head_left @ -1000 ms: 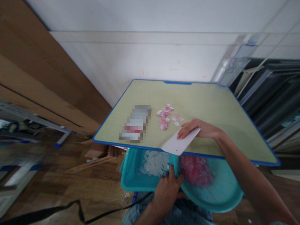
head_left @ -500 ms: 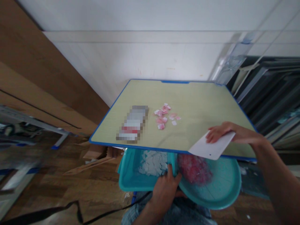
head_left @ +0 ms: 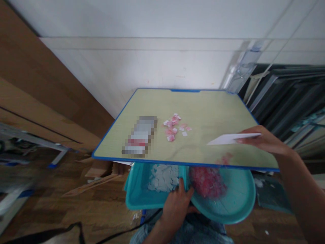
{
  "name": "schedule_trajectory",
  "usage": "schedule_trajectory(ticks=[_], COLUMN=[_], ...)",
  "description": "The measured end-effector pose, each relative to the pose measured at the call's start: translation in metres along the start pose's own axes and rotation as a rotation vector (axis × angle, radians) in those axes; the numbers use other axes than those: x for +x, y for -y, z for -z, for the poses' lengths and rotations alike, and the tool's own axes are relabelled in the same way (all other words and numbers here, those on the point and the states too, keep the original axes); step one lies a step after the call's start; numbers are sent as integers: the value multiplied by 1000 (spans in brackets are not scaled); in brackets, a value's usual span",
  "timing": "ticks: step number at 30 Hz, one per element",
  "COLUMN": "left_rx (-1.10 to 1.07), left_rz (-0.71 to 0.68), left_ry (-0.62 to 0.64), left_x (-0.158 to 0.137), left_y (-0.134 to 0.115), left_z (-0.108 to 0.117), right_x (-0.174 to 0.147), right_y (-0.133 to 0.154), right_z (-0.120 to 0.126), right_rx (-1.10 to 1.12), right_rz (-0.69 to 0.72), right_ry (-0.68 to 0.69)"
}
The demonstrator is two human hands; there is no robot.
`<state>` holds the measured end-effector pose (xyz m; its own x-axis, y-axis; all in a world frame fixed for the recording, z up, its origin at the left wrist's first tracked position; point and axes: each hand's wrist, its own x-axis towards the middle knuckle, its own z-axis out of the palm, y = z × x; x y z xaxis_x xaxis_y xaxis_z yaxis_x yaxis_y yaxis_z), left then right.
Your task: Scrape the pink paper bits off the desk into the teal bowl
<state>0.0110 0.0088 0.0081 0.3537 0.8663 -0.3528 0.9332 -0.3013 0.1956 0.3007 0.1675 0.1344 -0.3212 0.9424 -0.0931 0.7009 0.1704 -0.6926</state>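
My right hand (head_left: 259, 138) grips a white card (head_left: 225, 138) above the right part of the table, and the card appears nearly edge-on. Below it, blurred pink pieces (head_left: 224, 158) show at the table's front edge. My left hand (head_left: 177, 205) is closed on the adjoining rims of a teal rectangular tray (head_left: 142, 202) and a teal round basin (head_left: 238, 217). White flakes (head_left: 162, 178) lie in the tray. A heap of pink-red pieces (head_left: 207, 183) fills the basin's left side. Small pink and white squares (head_left: 172, 126) are scattered mid-table.
The folding table (head_left: 203, 105) has a blue edge and stands against a white wall. A pixelated flat item (head_left: 141, 135) lies on its left. Cardboard (head_left: 50, 88) leans at left; dark panels (head_left: 291, 88) stand at right. A black strap (head_left: 122, 231) hangs below.
My right hand has raised and tilted the card from a slanted face-on pose to nearly edge-on. Blurred pink pieces now show below it. My left hand keeps its hold; the view shifted slightly.
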Motion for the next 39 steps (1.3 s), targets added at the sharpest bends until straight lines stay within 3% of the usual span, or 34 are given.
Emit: schedule_trajectory(ticks=[6,14,27,39], left_rx=[-3,-1,44,14], left_rz=[1,-1,-7,7], left_ry=[-8,3,-64,-25], left_x=[0,0,0,0], left_y=[1,1,0,0], left_z=[0,-1,-2,1], right_x=[4,-38,-80,-78], right_y=[-2,9,14,30], right_z=[-7,-15,-38,-37], right_rx=[-29,81,208,187], right_rz=[53,-25,75,1], right_ry=[146,217,122,83])
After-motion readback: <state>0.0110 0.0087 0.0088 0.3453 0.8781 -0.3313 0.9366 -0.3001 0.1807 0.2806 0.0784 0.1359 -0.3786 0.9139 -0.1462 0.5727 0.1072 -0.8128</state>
